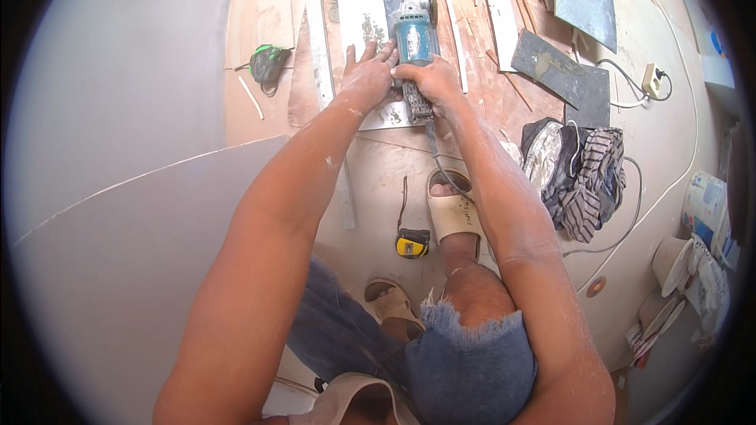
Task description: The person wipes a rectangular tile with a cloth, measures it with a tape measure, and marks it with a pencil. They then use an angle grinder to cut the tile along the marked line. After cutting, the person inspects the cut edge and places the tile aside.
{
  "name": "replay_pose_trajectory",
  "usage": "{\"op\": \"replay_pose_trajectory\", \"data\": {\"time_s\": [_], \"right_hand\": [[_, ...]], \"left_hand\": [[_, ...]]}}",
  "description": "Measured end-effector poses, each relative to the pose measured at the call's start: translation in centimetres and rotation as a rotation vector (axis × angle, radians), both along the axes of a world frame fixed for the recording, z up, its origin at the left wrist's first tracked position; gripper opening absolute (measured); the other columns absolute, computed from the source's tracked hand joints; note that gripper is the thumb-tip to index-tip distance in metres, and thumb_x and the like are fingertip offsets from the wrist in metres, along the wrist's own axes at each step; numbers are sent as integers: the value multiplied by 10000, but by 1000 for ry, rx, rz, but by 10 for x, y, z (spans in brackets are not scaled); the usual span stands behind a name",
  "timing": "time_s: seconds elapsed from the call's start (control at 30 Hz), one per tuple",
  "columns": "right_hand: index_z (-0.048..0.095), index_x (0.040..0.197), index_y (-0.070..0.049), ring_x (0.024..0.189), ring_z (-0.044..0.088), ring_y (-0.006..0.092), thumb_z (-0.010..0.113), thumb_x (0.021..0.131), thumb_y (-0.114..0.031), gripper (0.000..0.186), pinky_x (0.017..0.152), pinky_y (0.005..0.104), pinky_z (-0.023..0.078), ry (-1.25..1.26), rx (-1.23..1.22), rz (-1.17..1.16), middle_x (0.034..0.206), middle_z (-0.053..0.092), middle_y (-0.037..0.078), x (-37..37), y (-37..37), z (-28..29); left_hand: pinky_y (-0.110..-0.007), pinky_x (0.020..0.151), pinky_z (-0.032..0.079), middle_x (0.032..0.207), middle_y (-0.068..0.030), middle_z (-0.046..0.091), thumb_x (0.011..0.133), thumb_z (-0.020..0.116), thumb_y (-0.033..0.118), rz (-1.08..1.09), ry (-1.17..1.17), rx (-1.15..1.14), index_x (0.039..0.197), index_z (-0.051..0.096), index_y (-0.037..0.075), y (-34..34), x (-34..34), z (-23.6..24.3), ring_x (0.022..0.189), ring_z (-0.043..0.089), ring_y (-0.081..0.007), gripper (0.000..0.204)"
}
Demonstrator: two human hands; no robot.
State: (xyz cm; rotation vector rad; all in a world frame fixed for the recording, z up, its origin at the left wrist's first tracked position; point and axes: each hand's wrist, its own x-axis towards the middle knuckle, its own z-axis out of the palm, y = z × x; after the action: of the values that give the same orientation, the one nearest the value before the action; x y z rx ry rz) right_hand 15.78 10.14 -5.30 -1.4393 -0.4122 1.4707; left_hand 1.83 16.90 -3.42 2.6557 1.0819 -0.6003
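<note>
**Angle grinder held over tile strip on the floor**

Head view: We find both hands at the top centre of the frame, working on the floor. The right hand (429, 79) has its fingers closed around the rear handle of a blue angle grinder (414, 27), whose disc end points away from the person. The left hand (366, 75) lies flat, fingers spread and gripping nothing, pressing on a pale tile strip (364, 20) just beside the grinder body. The grinder's cord runs back past a foot in a cream sandal (453, 208). A yellow tape measure (412, 244) lies near that foot. We note dark tile offcuts (551, 63) to the right, a bundle of clothing (579, 169) below them, and a large grey board (118, 220) on the left.
</note>
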Motion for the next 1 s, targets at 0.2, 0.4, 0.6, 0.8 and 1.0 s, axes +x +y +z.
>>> {"op": "replay_pose_trajectory", "data": {"time_s": [0.2,0.4,0.6,0.8,1.0], "right_hand": [[654,1009,58,635,686,166,804,750,-54,320,535,286,569,7,16,12,834,713,132,-2,-5,2],[661,989,53,614,671,157,815,739,-68,318,540,274,550,-39,-16,37,831,710,125,-1,-9,1],[667,962,53,600,661,149,811,742,-75,292,520,281,534,-75,1,56,793,705,110,-3,-13,1],[636,1052,91,722,690,199,838,680,-133,479,639,331,560,-89,-69,54,902,714,166,-5,-18,-6],[605,1088,85,723,695,200,857,680,-152,534,617,320,559,-120,-57,28,894,715,165,-8,-25,-3]], "left_hand": [[-582,1229,137,1669,27,243,819,761,472,20,60,-7,1580,324,166,2,3,-1,1542,201,-264,929],[-580,1232,126,1667,28,249,856,727,454,20,54,-5,1576,334,162,2,2,-4,1542,201,-259,870],[-586,1231,125,1666,21,252,900,686,376,22,37,10,1575,334,152,3,1,-8,1540,206,-268,794],[-592,1227,142,1664,22,256,865,732,402,22,27,-1,1575,331,148,2,2,-1,1538,208,-274,855],[-597,1219,180,1653,-14,283,929,655,301,32,-12,-16,1545,385,151,-1,1,3,1525,239,-299,689]]}}
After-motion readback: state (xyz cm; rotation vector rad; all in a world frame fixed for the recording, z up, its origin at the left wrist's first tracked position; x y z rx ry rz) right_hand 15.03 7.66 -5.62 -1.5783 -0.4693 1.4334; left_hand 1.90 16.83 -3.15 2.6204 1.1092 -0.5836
